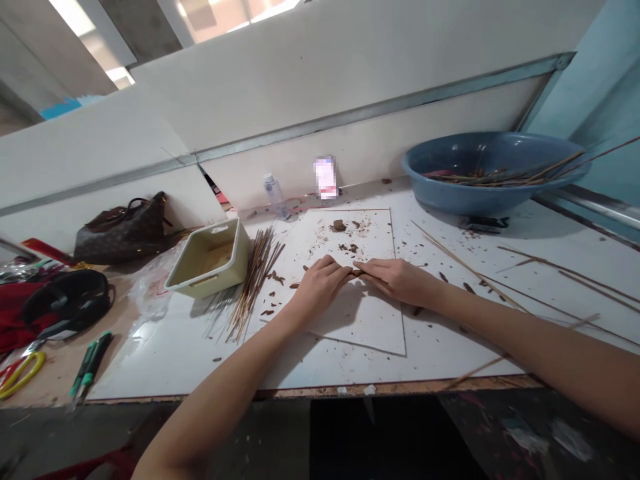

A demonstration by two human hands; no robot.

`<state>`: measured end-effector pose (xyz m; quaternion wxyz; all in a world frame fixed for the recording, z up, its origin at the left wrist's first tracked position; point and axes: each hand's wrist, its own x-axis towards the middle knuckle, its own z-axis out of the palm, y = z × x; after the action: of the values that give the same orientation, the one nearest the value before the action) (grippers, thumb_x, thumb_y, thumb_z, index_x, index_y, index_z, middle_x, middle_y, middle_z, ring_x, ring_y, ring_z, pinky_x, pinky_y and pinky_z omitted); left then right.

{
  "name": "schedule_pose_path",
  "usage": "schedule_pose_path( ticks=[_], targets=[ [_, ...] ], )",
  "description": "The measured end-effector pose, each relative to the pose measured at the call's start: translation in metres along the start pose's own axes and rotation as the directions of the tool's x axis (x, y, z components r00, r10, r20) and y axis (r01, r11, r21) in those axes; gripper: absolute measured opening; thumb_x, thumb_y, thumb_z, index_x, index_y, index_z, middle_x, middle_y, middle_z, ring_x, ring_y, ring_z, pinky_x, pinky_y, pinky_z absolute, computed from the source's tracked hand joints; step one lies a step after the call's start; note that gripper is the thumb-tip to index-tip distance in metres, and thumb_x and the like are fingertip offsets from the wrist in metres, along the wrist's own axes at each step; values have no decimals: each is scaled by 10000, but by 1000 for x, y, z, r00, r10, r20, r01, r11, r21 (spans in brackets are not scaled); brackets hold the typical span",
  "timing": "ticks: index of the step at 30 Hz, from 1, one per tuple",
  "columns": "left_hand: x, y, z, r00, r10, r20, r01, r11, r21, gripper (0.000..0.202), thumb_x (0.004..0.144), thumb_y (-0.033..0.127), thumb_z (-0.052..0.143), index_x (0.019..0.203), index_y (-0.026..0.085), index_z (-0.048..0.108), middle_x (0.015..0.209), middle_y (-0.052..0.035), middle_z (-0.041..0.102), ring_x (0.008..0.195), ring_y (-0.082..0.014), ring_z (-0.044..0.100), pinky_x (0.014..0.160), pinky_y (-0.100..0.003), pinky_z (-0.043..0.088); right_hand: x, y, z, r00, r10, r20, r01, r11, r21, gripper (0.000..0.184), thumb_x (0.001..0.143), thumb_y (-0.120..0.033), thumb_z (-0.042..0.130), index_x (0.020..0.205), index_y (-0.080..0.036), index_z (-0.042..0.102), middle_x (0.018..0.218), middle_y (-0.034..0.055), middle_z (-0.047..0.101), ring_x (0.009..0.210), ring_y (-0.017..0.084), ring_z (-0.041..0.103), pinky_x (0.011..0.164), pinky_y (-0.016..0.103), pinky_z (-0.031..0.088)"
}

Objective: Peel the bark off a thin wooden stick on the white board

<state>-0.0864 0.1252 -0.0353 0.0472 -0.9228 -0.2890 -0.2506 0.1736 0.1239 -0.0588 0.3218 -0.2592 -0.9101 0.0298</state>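
My left hand (325, 283) and my right hand (393, 279) meet over a white board (370, 333) on the table. Fingertips of both are closed around a small brown piece (356, 272), mostly hidden by the fingers. It looks like the clay-like brown lump (339, 225) lying further back on the board. Brown crumbs (350, 248) are scattered between that lump and my hands. Left of my left hand, small dark brown flakes (274, 277) lie beside a bundle of thin sticks (257, 277).
A yellowish plastic bin (207, 283) stands left of the sticks. At the back are a clear bottle (274, 197) and a blurred-out phone (326, 179). A blue basin (465, 193) holds long stems, with more stems (470, 267) below it. Scissors (23, 377) and green-black tools (90, 363) lie left.
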Motion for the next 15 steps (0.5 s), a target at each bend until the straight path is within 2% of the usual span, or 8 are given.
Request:
schedule_pose_path(
  ticks=[3,8,11,15],
  targets=[
    [0,-1,2,1000,3,-3,-3,1000,-9,265,1143,316,527,1163,180,752,975,-93,804,920,-249,651,849,-399,577,0,0,-2,1000,-16,-3,16,1000,5,392,1144,-320,529,1497,-172,612,1303,171,787,1130,287,796,933,444,701],
    [-1,0,3,1000,12,-11,-12,1000,22,293,1139,369,540,1273,174,713,1005,-108,800,948,-264,662,854,-419,589,1,-3,-4,998,-45,-51,48,998,45,369,1127,-222,519,1468,-216,661,1299,132,800,1158,267,794,1014,458,689],
    [-2,1,2,999,39,14,-40,996,82,277,1153,323,496,1237,163,706,1017,-117,786,959,-265,659,866,-420,574,2,-7,-5,999,-30,-43,32,999,43,358,1125,-222,518,1447,-218,675,1285,134,801,1157,270,792,1017,456,687],
    [-1,3,0,996,56,68,-59,997,43,284,1161,295,462,1152,163,713,953,-98,763,936,-254,640,834,-387,551,2,-11,-6,1000,1,14,-1,1000,30,315,1149,-255,476,1353,-198,710,1177,139,810,1054,260,805,935,415,701]
  ],
)
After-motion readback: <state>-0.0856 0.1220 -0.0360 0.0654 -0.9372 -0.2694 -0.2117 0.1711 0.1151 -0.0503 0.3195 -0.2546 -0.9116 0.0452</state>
